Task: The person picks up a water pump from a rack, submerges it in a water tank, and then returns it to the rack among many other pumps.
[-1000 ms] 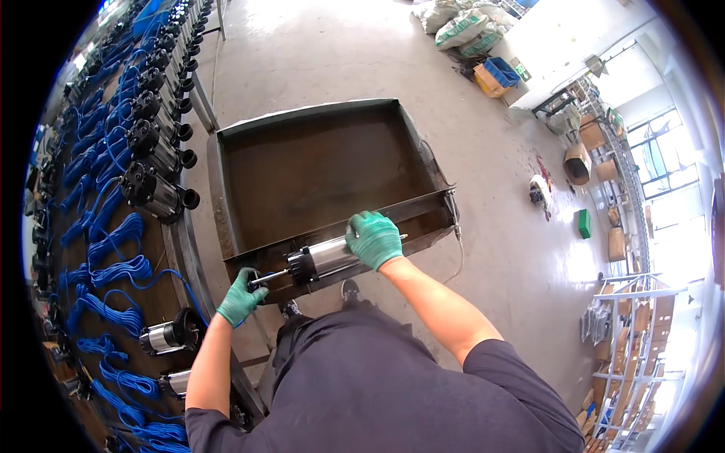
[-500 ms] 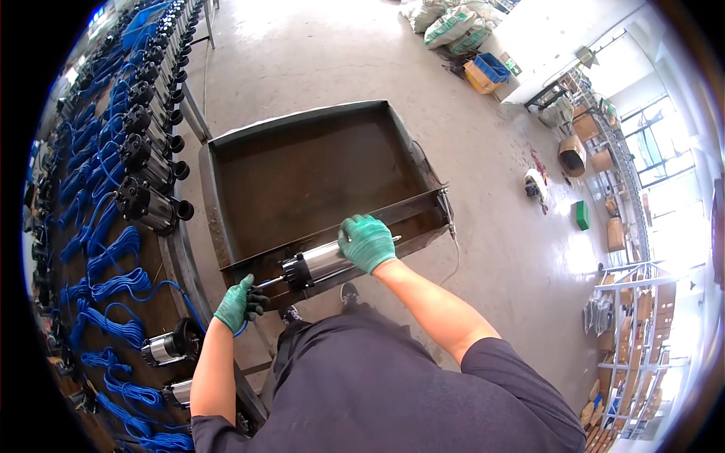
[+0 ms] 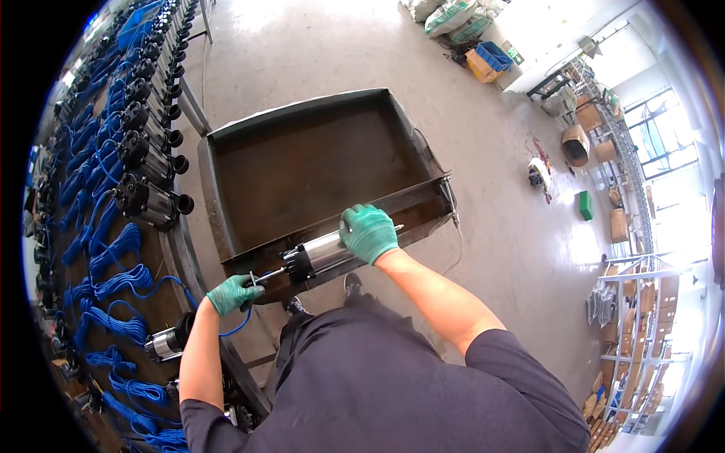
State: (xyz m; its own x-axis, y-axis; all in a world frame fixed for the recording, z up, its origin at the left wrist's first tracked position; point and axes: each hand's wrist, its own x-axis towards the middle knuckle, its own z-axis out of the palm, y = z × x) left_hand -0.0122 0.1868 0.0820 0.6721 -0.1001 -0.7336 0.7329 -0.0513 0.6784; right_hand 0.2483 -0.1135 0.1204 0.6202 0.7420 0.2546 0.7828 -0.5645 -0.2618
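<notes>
The silver cylindrical motor [image 3: 321, 255] is laid across the near rim of the rusty metal tray [image 3: 226, 249], so its weight is borne there. It is steadied by the right hand [image 3: 368, 232], fingers curled over its body, while its thin shaft end is pinched by the left hand [image 3: 232, 293].

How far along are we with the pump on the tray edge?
Done: a row of finished-looking pumps with blue cables lies on the bench. In hand: the right hand grips a silver pump body on the near rim of the metal tray, and the left hand pinches its thin shaft end. Left: this unit is not yet on the bench.
</notes>
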